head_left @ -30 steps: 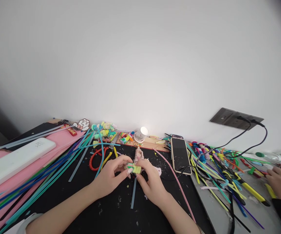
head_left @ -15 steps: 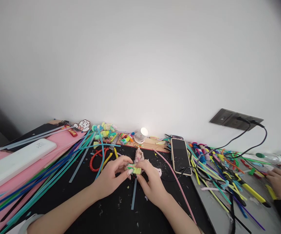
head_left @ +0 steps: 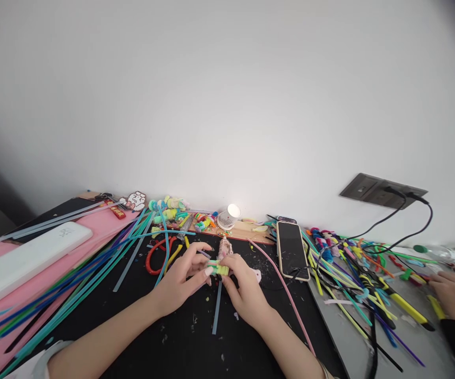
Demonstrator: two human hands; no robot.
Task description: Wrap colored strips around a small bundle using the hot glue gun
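Note:
A small fuzzy yellow-green piece (head_left: pixel 222 270) with coloured stripes is held between both hands over the black tabletop. My right hand (head_left: pixel 244 287) pinches its right end. At its left end, my left hand (head_left: pixel 180 279) has thumb and fingers closed around it, the forefinger raised a little. Just behind the fingers lies a pinkish fuzzy piece (head_left: pixel 225 246). A pale glue stick (head_left: pixel 217 310) lies on the table below the hands. Red-handled scissors (head_left: pixel 157 258) are to the left of my left hand.
Behind stand a lit lamp or cup (head_left: pixel 229 215) and a wooden board (head_left: pixel 246 231). A phone (head_left: pixel 291 250), pliers (head_left: pixel 403 305) and many pipe cleaners (head_left: pixel 341 273) lie right, near another person's hand (head_left: pixel 454 295). A white device (head_left: pixel 33 260) and long strips (head_left: pixel 93 271) lie left.
My left forefinger has lifted and spread from the yellow-green piece, showing more of its striped left end. The view has shifted slightly. My right hand keeps its pinch.

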